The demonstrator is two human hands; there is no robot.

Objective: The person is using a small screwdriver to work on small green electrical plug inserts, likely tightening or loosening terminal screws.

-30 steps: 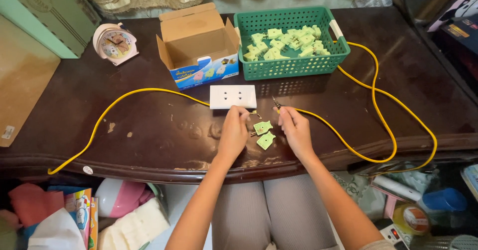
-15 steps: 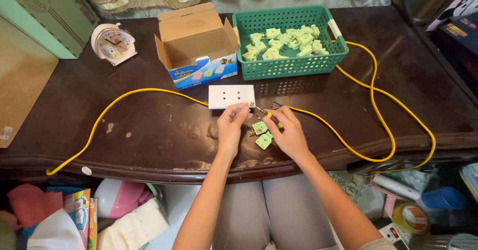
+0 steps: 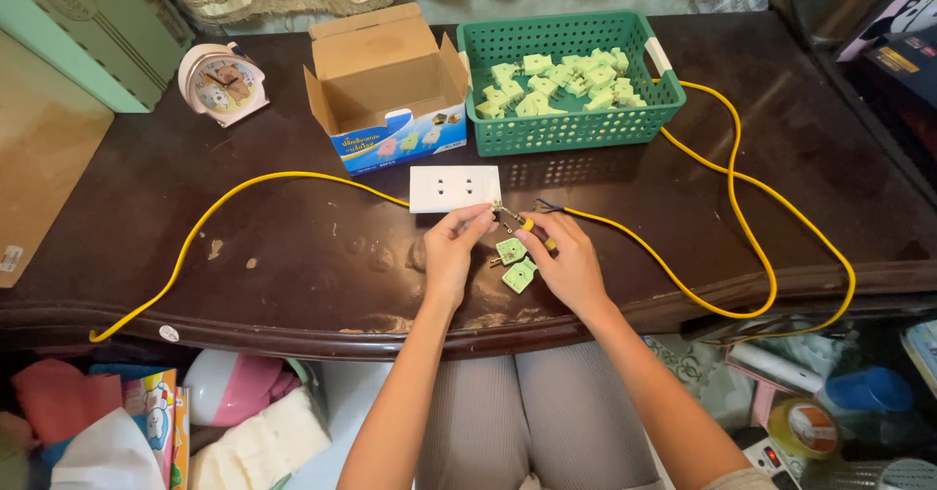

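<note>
Seen from above, a person sits at a dark wooden table (image 3: 293,256) with both hands meeting near its front edge. The left hand (image 3: 451,252) pinches the bare wire tips at the end of a yellow cable (image 3: 722,217) between thumb and forefinger, just below a white socket plate (image 3: 455,188). The right hand (image 3: 566,264) curls around the same cable end, fingers closed on it beside the left hand's fingertips. Between the 2 hands, 2 pale green plug halves (image 3: 515,264) lie on the table, touching or nearly touching the right thumb. Farther back stand an open cardboard box (image 3: 386,90) and, to its right, a green plastic basket (image 3: 576,131) filled with more pale green plug parts. A small pink alarm clock (image 3: 223,82) sits at the far left. The yellow cable loops widely to the right of the basket.
</note>
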